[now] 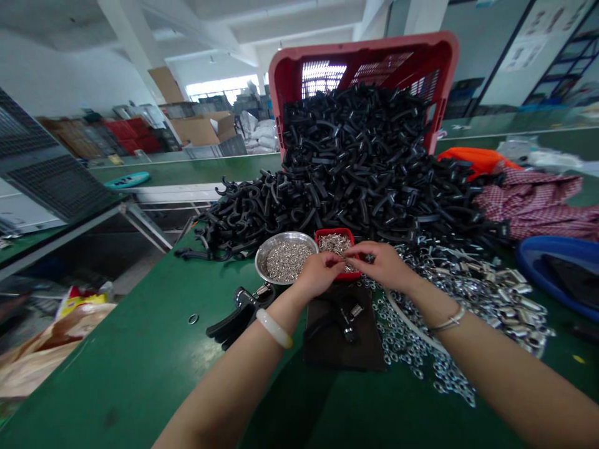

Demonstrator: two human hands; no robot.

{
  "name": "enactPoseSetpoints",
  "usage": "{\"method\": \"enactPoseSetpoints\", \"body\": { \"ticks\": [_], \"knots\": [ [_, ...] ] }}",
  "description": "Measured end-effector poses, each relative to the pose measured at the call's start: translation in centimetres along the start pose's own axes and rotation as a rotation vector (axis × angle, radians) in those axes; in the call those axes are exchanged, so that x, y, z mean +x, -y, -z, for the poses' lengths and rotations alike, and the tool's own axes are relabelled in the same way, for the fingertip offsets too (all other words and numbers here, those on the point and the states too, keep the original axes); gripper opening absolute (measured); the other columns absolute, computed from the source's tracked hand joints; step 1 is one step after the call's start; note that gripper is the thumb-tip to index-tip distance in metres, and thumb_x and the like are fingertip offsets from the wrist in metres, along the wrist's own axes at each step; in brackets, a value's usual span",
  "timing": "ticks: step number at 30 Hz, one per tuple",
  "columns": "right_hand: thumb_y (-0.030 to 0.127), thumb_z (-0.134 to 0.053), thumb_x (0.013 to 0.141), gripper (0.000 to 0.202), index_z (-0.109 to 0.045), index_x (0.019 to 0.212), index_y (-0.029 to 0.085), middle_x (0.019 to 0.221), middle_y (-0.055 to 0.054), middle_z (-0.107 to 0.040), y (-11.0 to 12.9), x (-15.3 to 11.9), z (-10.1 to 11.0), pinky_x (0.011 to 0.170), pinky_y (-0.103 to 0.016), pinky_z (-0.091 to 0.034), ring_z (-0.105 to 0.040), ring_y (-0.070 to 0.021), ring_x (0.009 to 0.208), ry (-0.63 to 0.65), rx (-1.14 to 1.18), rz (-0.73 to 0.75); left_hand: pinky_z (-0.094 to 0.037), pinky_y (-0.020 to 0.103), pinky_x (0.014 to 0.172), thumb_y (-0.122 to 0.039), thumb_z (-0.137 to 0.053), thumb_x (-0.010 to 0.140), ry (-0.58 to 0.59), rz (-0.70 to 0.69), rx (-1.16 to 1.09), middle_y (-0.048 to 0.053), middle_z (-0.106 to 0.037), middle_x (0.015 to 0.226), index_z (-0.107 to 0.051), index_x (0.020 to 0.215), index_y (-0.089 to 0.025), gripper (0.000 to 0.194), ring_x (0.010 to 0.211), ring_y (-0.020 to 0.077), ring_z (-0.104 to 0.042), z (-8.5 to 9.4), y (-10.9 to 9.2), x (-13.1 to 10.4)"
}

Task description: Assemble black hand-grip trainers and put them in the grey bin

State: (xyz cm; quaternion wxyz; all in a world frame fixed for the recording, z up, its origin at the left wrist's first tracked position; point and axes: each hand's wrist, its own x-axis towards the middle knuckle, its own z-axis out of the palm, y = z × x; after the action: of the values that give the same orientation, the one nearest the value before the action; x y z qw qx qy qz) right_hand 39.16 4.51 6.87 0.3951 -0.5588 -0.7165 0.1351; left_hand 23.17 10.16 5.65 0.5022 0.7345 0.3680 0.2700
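Red tray (335, 236) edge lies under both hands, left hand (319, 272) and right hand (382, 265), pinching small metal parts.

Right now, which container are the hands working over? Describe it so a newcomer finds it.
Start at the big tipped red crate spilling black curved handles. At the pile's near edge sits the small red tray of metal bits, beside a round steel bowl; it alone is red and rectangular.

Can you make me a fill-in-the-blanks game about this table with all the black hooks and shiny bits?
1. The black hooks spill out of a tipped crate coloured ____.
2. The round metal bowl sits beside a small red ____.
3. The left hand has a pale ____ on its wrist.
4. The table is ____.

Missing words: red; tray; bangle; green
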Motion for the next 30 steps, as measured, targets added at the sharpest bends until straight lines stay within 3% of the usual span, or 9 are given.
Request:
{"method": "enactPoseSetpoints", "body": {
  "ticks": [3,7,11,13,16,20,30],
  "knots": [
    [0.012,-0.055,0.074,0.015,-0.067,0.081,0.018,0.081,-0.004,-0.065,0.7,-0.5,0.5,0.075,-0.029,-0.044,-0.058,-0.0165,0.081,0.169,-0.302,0.132,-0.041,0.025,0.062,-0.029,-0.055,0.074,0.086,-0.121,0.342,0.001,-0.066,0.072,-0.067,0.080,-0.018,0.017,0.065,0.0137,-0.056,0.3,-0.6,-0.1],
    [0.007,-0.053,0.071,0.016,-0.063,0.083,0.013,0.080,-0.007,-0.063,1.5,-1.4,-0.4,0.072,-0.029,-0.043,-0.056,-0.0180,0.079,0.171,-0.525,0.033,-0.042,0.028,0.067,-0.027,-0.052,0.076,0.145,-0.128,0.539,0.003,-0.069,0.081,-0.068,0.085,-0.020,0.020,0.073,0.0171,-0.060,0.2,-1.4,-0.2],
    [0.009,-0.051,0.073,0.028,-0.059,0.100,0.015,0.083,-0.003,-0.064,1.1,-3.7,-1.0,0.067,-0.025,-0.044,-0.058,-0.0133,0.070,0.024,-0.276,-0.085,-0.043,0.027,0.069,-0.028,-0.051,0.077,0.145,-0.104,0.534,0.002,-0.068,0.083,-0.067,0.087,-0.021,0.020,0.075,0.0158,-0.060,0.5,-1.1,-1.3],
    [0.015,-0.053,0.075,0.019,-0.063,0.091,0.018,0.080,-0.001,-0.065,0.6,-5.3,-1.0,0.066,-0.025,-0.045,-0.059,-0.0128,0.069,-0.010,-0.129,-0.155,-0.042,0.026,0.066,-0.031,-0.053,0.076,0.177,-0.071,0.560,0.000,-0.068,0.080,-0.067,0.084,-0.021,0.018,0.072,0.0153,-0.059,0.9,-0.4,-2.4],
    [0.023,-0.053,0.077,0.013,-0.065,0.081,0.020,0.077,0.000,-0.067,0.2,-7.5,-1.1,0.066,-0.026,-0.045,-0.060,-0.0142,0.071,0.064,-0.041,-0.241,-0.041,0.025,0.063,-0.032,-0.054,0.077,0.220,-0.048,0.634,-0.001,-0.067,0.079,-0.066,0.084,-0.023,0.017,0.071,0.0152,-0.059,1.0,0.7,-3.9],
    [0.027,-0.048,0.081,0.018,-0.064,0.084,0.021,0.079,-0.001,-0.066,0.1,-8.8,-1.6,0.067,-0.027,-0.044,-0.060,-0.0150,0.072,0.094,-0.093,-0.266,-0.040,0.026,0.063,-0.035,-0.051,0.080,0.157,-0.016,0.746,0.001,-0.066,0.085,-0.065,0.086,-0.023,0.019,0.073,0.0162,-0.058,0.5,1.3,-4.7],
    [0.025,-0.043,0.084,0.016,-0.058,0.083,0.018,0.079,-0.004,-0.061,-0.7,-9.0,-3.2,0.067,-0.027,-0.041,-0.056,-0.0165,0.074,0.046,-0.199,-0.263,-0.040,0.025,0.064,-0.039,-0.050,0.083,0.093,-0.076,0.842,0.000,-0.065,0.088,-0.062,0.086,-0.022,0.020,0.079,0.0158,-0.059,-1.0,2.3,-4.5]
  ]
}}
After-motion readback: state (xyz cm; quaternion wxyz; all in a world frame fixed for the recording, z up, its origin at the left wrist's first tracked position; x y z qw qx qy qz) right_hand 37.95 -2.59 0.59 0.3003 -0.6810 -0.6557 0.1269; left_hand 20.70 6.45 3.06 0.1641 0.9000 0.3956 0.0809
